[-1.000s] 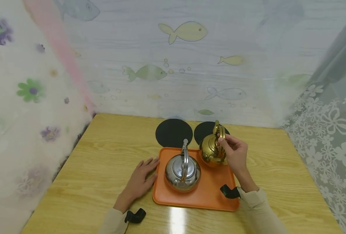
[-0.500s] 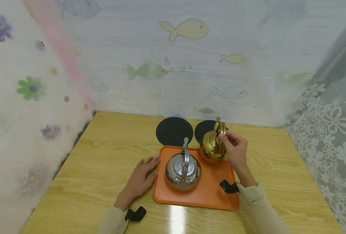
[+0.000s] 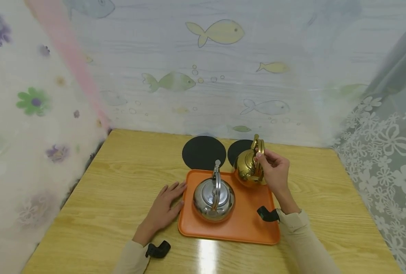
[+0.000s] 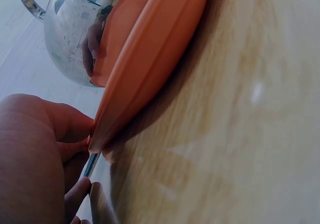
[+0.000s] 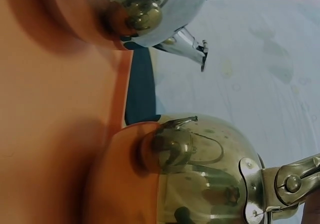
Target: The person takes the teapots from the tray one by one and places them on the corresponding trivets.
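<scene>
My right hand [image 3: 275, 174] grips the handle of a shiny gold kettle [image 3: 245, 168], thumb on the near side. The kettle overlaps the back right corner of an orange tray [image 3: 245, 219] and part of a black disc [image 3: 236, 148]. On the tray's left half stands a silver kettle [image 3: 210, 207], handle upright. My left hand [image 3: 164, 207] lies beside the tray with extended fingertips touching its left rim; the left wrist view shows those fingers against the tray edge [image 4: 145, 59]. Gold kettle body [image 5: 210, 194] fills the lower right wrist view, its handle grip out of frame.
A second, larger black disc [image 3: 203, 152] lies behind the silver kettle. The wooden table [image 3: 120, 171] extends on both sides. A fish-patterned curtain [image 3: 155, 57] hangs behind, and a lace curtain [image 3: 395, 190] on the right.
My right hand has shifted the gold kettle slightly up and back, away from the tray's front. My left hand stays at the tray rim. The whole head view has tilted a little.
</scene>
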A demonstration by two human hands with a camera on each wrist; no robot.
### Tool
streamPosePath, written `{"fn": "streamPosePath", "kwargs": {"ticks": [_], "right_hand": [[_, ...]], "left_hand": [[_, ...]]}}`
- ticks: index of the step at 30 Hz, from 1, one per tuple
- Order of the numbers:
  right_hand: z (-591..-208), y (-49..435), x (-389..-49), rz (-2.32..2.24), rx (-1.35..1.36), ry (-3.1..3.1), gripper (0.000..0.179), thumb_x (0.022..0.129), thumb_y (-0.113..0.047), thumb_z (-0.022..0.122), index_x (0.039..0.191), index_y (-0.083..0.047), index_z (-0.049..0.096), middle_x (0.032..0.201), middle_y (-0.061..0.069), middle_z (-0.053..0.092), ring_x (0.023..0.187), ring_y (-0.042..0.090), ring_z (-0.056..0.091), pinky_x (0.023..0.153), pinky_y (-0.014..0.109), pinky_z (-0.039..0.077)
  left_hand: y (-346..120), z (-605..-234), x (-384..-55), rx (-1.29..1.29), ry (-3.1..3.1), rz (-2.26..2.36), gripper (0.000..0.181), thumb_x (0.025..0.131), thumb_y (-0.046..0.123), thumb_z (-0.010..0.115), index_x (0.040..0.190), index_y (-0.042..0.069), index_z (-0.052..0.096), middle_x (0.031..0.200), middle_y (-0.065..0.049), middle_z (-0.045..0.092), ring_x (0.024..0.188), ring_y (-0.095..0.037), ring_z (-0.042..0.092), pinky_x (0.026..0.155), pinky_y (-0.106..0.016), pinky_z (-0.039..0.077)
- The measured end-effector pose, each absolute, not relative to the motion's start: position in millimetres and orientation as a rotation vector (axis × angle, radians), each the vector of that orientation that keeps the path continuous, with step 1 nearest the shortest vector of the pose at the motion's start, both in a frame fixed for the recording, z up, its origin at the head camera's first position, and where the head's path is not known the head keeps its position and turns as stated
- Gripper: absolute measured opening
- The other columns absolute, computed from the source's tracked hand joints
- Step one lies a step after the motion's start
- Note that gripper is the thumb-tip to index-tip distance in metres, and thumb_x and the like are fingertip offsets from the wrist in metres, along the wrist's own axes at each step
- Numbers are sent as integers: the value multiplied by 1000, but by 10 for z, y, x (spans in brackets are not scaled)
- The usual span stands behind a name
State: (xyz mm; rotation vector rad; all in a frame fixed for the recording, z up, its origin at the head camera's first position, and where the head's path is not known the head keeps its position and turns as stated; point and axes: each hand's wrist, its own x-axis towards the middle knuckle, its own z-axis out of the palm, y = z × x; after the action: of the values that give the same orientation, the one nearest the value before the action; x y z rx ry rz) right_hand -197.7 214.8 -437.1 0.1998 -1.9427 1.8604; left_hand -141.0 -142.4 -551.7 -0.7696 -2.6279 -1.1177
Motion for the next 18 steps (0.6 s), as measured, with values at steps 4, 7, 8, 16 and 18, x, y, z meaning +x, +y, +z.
{"fn": "streamPosePath", "kwargs": {"ticks": [4, 7, 8, 16, 18], "right_hand": [[-4369, 2145, -2007, 1880, 219, -1912, 22, 95, 3, 66, 110, 19, 70, 82, 5, 77, 68, 11, 70, 62, 18, 58], [-4371, 2143, -2024, 1909, 231, -1883, 23, 95, 4, 66, 111, 21, 69, 83, 8, 77, 67, 12, 70, 61, 18, 58], [-4372, 2143, -2029, 1909, 234, -1880, 23, 95, 4, 66, 111, 21, 68, 82, 8, 77, 67, 12, 70, 60, 18, 58], [-4393, 2150, -2059, 1893, 238, -1882, 22, 94, 4, 67, 107, 20, 70, 75, -5, 74, 64, 6, 68, 59, 17, 57], [-4407, 2157, -2062, 1893, 241, -1883, 21, 94, 4, 67, 108, 20, 70, 75, -6, 74, 63, 5, 67, 59, 17, 57]], "left_hand": [[-1423, -5514, -1416, -774, -2617, -1111, 51, 99, 20, 64, 147, 5, 56, 152, -10, 53, 144, -39, 44, 120, -63, 24], [-1427, -5503, -1419, -774, -2616, -1119, 51, 99, 20, 64, 147, 5, 56, 152, -10, 53, 144, -39, 44, 120, -63, 24], [-1428, -5498, -1420, -774, -2617, -1123, 51, 99, 20, 64, 147, 6, 56, 152, -10, 53, 144, -38, 44, 120, -62, 24], [-1426, -5478, -1417, -771, -2634, -1120, 50, 100, 21, 63, 147, 6, 56, 152, -8, 53, 145, -37, 43, 120, -62, 23], [-1424, -5480, -1411, -771, -2635, -1122, 50, 99, 21, 63, 147, 6, 56, 152, -9, 53, 144, -38, 43, 120, -63, 23]]}}
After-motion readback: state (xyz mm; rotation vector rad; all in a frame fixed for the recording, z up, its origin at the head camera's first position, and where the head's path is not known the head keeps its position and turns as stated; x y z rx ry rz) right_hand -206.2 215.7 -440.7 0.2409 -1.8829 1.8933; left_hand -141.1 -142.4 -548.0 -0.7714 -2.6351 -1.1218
